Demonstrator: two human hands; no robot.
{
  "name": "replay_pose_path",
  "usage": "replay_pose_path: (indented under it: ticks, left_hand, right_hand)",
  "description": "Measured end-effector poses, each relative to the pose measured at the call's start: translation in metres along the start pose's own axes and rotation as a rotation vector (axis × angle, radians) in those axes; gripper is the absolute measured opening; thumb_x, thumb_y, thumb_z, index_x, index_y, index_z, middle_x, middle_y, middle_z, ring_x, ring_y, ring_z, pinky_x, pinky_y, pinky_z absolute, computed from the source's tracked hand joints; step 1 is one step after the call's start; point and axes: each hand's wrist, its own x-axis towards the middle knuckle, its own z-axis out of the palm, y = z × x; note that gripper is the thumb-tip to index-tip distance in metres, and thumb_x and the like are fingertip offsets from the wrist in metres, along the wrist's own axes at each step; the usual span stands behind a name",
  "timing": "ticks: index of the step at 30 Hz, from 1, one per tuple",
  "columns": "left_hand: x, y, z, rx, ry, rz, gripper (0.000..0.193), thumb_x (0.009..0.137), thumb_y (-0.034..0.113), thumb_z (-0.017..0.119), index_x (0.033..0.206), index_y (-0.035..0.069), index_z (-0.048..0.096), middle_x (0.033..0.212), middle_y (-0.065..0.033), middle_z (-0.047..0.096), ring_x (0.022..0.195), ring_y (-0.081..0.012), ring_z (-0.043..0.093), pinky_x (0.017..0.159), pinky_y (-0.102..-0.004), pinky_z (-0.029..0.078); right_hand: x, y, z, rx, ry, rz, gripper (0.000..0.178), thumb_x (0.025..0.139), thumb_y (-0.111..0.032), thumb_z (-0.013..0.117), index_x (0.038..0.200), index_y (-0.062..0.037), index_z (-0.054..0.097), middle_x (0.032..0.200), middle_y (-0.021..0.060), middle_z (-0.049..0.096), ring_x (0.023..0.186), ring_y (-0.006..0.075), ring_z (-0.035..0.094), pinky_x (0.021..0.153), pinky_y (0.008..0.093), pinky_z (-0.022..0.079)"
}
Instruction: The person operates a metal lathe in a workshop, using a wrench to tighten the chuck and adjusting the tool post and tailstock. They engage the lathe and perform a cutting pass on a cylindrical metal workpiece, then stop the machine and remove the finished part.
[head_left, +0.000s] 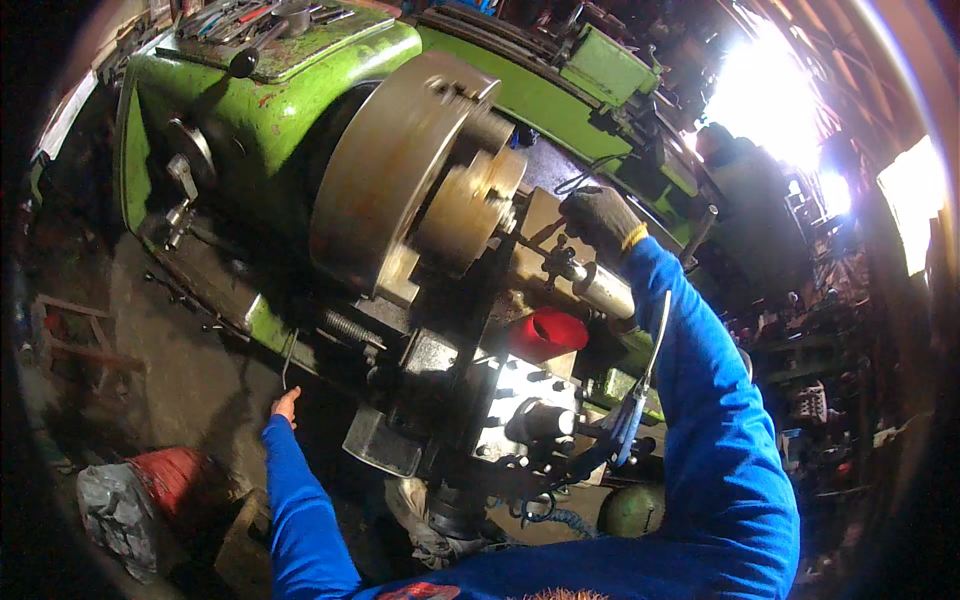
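Note:
A green lathe fills the upper left, its large round chuck blurred at the jaws and gripping a cylindrical metal workpiece. Low on the lathe's front, my bare left hand is closed at the end of a thin metal lever. My right hand, in a grey work glove with a yellow cuff, is above a small drill chuck on the tailstock quill. Its fingers are curled, with a thin brownish piece showing below them; what they hold is unclear.
Beneath the quill sits a red cup-like container. Nearer me is the bolted tool post, with an air blow gun beside it. Hand tools lie on the headstock. Grey and red bags rest on the floor at left.

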Motion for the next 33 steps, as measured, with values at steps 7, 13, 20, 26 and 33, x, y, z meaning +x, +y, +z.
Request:
replay_pose_path:
  ticks: [7, 13, 20, 26, 33]
  left_hand:
    - [-0.076, 0.071, -0.021, -0.312, -0.04, 0.18, 0.056, 0.088, 0.072, 0.067, 0.116, 0.024, 0.061, 0.1, 0.005, 0.06, 0.084, -0.0151, 0.058, 0.073, -0.0369, 0.041]
    - [-0.123, 0.117, -0.013, -0.352, -0.056, 0.184, 0.067, 0.083, 0.082, 0.064, 0.114, 0.022, 0.066, 0.102, 0.0014, 0.061, 0.089, -0.0178, 0.059, 0.083, -0.0409, 0.041]
    - [-0.12, 0.121, -0.007, -0.432, -0.038, 0.193, 0.075, 0.081, 0.084, 0.064, 0.111, 0.016, 0.065, 0.1, -0.0003, 0.06, 0.092, -0.0198, 0.059, 0.085, -0.0429, 0.041]
    - [-0.122, 0.119, -0.007, -0.52, 0.008, 0.169, 0.082, 0.081, 0.085, 0.063, 0.119, 0.013, 0.063, 0.101, -0.0019, 0.059, 0.092, -0.0215, 0.059, 0.09, -0.0474, 0.042]
    - [-0.132, 0.13, -0.005, -0.666, -0.124, 0.14, 0.092, 0.083, 0.082, 0.064, 0.136, 0.007, 0.056, 0.101, -0.0033, 0.06, 0.091, -0.023, 0.06, 0.094, -0.0486, 0.043]
  right_hand:
    - [0.039, -0.008, 0.01, 0.215, -0.221, 0.123, 0.018, 0.089, -0.01, 0.068, 0.104, -0.0112, 0.079, 0.084, 0.01, 0.075, 0.075, 0.0242, 0.074, 0.062, 0.0382, 0.056]
    - [0.061, -0.007, 0.021, 0.075, -0.183, 0.193, 0.016, 0.085, -0.019, 0.077, 0.099, -0.0129, 0.079, 0.086, 0.0124, 0.076, 0.077, 0.0313, 0.074, 0.067, 0.0439, 0.056]
    - [0.058, 0.008, 0.021, 0.055, -0.256, 0.232, 0.017, 0.089, -0.023, 0.073, 0.1, -0.0144, 0.082, 0.078, 0.0062, 0.075, 0.069, 0.0202, 0.072, 0.059, 0.0378, 0.054]
    - [0.068, -0.007, 0.014, -0.013, -0.096, 0.093, 0.015, 0.087, -0.024, 0.077, 0.093, -0.0109, 0.079, 0.083, 0.0141, 0.076, 0.075, 0.0304, 0.075, 0.064, 0.0422, 0.057]
    - [0.03, -0.029, 0.011, -0.222, 0.024, 0.137, 0.017, 0.095, -0.016, 0.066, 0.102, -0.0044, 0.077, 0.087, 0.0159, 0.078, 0.075, 0.0299, 0.077, 0.064, 0.0405, 0.059]
